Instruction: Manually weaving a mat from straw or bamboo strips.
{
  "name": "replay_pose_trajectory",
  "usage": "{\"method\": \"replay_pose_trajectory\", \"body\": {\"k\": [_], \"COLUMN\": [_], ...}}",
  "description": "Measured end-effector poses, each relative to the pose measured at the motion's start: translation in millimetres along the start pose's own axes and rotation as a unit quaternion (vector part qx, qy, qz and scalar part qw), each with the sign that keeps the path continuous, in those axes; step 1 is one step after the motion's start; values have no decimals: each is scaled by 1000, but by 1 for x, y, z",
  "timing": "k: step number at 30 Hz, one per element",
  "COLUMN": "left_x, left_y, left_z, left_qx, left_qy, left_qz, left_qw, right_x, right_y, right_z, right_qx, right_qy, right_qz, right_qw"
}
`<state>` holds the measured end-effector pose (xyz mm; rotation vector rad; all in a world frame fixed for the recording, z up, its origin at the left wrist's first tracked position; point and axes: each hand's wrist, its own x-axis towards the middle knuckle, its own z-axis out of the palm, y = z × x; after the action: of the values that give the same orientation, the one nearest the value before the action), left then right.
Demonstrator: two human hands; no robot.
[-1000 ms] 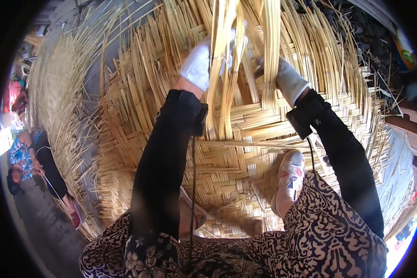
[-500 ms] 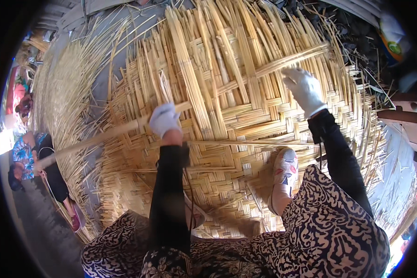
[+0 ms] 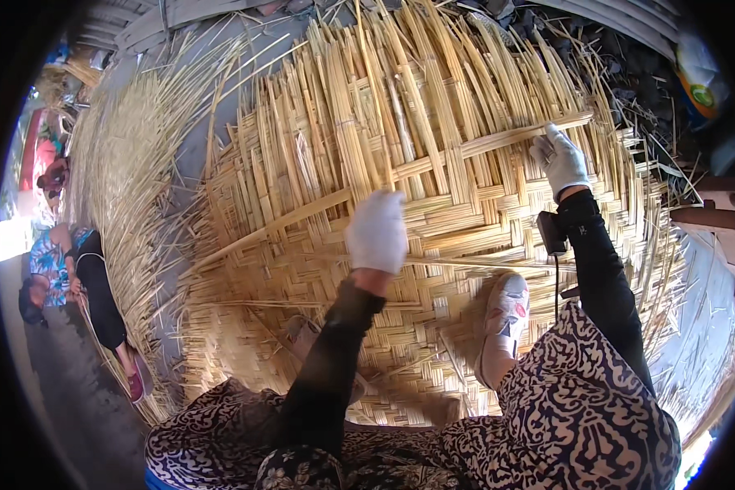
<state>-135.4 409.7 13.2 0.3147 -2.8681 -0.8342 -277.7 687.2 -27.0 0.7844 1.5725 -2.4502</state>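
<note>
A wide mat of flattened straw-coloured strips (image 3: 433, 282) lies under my feet, tightly woven nearby, its long loose ends fanning away from me. A long flat strip (image 3: 498, 147) crosses those ends, passing over some and under others. My right hand (image 3: 565, 166), in a white glove, is at its right part, fingers apart, the index finger reaching to the strip's edge. My left hand (image 3: 377, 234), also gloved in white, is over the middle of the mat, just below the strip; its fingers are smeared by motion and partly hidden behind its back.
My shoe (image 3: 506, 314) rests on the mat. At left lies a heap of loose strips (image 3: 122, 155), with a person (image 3: 61, 265) beyond it. Dark rubble (image 3: 629, 90) borders the far right, near a brown wooden piece (image 3: 710, 216). A pale slatted edge (image 3: 196, 12) runs along the back.
My left hand has left the strip's left part and moved right, toward the middle. The strip's left end has swung from beside the person to the mat's left side. My right hand shifted slightly right.
</note>
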Motion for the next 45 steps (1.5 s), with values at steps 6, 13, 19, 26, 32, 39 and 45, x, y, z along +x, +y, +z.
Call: {"method": "replay_pose_trajectory", "body": {"k": [6, 13, 19, 26, 32, 39, 45], "left_x": [20, 29, 28, 7, 32, 59, 74], "left_y": [12, 51, 52, 30, 84, 125, 97], "left_z": [19, 30, 28, 44, 25, 62, 76], "left_qx": [146, 197, 219, 386, 195, 6, 1], "left_qy": [-37, -189, -162, -153, -220, -92, -26], "left_qz": [28, -69, -80, 29, 88, 5, 8], "left_qw": [988, 959, 959, 909, 952, 996, 1000], "right_x": [-32, -17, -27, -43, -57, -50, 0], "right_y": [-1, 11, -6, -12, -35, -42, -7], "right_z": [35, -21, -33, -46, -35, 16, 53], "right_qx": [-30, -2, -44, -123, -133, -168, -652], "right_qy": [-150, 23, -9, 64, -15, -260, -184], "right_qz": [-145, 134, -23, -70, -113, -134, -46], "right_qw": [978, 991, 999, 988, 985, 941, 735]}}
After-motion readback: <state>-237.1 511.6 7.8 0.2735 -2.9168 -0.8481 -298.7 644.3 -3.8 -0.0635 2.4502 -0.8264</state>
